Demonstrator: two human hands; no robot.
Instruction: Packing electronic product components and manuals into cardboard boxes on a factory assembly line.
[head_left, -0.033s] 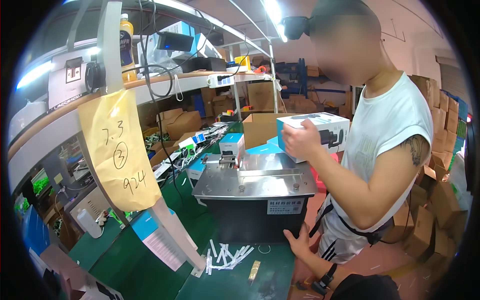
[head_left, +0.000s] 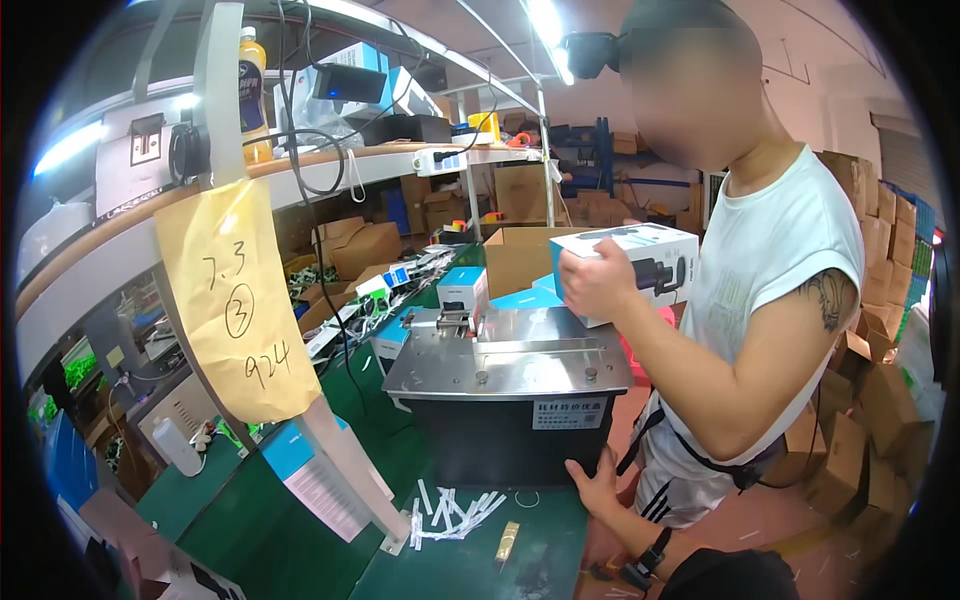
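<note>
My right hand (head_left: 597,482) comes in from the lower right, with a dark band on its wrist. Thumb and fingers are spread against the lower right corner of a black machine with a steel top (head_left: 510,365), at the edge of the green table (head_left: 460,560). It grips nothing that I can see. My left hand is out of view. Across the machine, a co-worker's hand (head_left: 598,283) holds a white and blue product box (head_left: 650,262) just above the machine's far right end. White paper strips (head_left: 455,510) and a small gold-coloured piece (head_left: 508,542) lie in front of the machine.
A post with a yellow paper sheet (head_left: 238,310) stands at the left, below a shelf (head_left: 380,150) holding a bottle (head_left: 252,95) and boxes. Small boxes (head_left: 463,290) stand behind the machine. The co-worker (head_left: 770,260) stands at the right, before stacked cartons (head_left: 850,450).
The co-worker's hand and the product box have shifted slightly to the left. My right hand stays in place against the machine.
</note>
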